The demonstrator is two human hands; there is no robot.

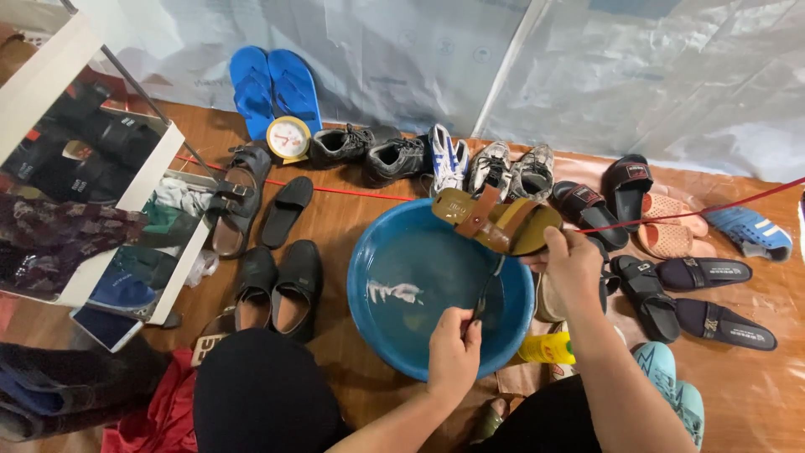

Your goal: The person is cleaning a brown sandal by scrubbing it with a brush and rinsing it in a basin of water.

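My right hand point(571, 270) grips an olive-green sandal point(496, 221) with brown straps by its heel and holds it level over the far rim of a blue plastic basin point(394, 252). My left hand point(454, 348) is closed around a thin dark-handled brush point(488, 287) that points up toward the sandal's underside. The basin sits on the floor between my knees, with a little water and a patch of white foam inside.
Several shoes, sandals and slides lie around the basin on a brown floor sheet. Blue flip-flops point(274, 89) and a small round clock point(288, 137) lean on the plastic-covered wall. A white shelf unit point(151, 180) stands at the left. A yellow bottle point(547, 346) lies by my right knee.
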